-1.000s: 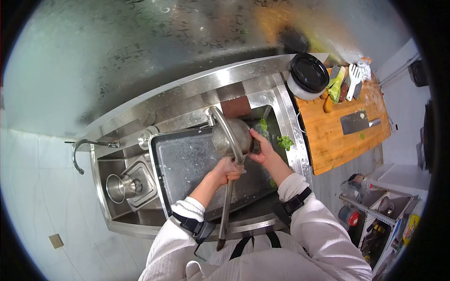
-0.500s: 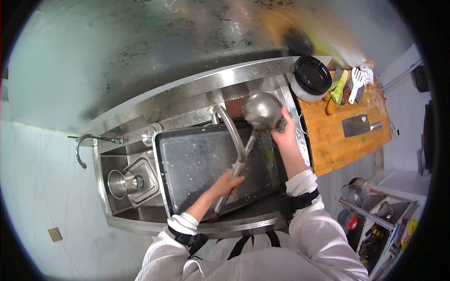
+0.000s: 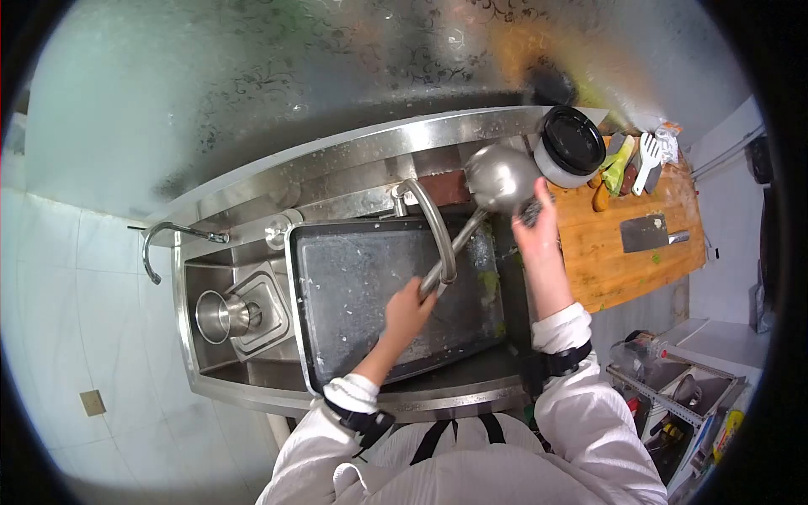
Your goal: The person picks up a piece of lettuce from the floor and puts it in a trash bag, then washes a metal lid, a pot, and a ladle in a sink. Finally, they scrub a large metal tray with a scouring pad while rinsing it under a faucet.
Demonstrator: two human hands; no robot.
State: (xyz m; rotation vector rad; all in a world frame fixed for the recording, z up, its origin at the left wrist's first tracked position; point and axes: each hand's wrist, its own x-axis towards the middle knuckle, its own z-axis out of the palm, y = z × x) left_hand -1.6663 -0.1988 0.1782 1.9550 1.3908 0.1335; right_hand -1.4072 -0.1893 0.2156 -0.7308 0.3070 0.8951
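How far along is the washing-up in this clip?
In hand: the left hand grips the handle of the long steel ladle, raised over the sink's right edge, while the right hand holds a dark scouring pad by its bowl. Left: the large flat metal tray in the steel sink shows white flecks, with green scraps beside it. Nothing looks finished.

Steel ladle [image 3: 497, 181] was tilted, round bowl raised at far right over sink, dark scrubber [image 3: 530, 212] just beside it.
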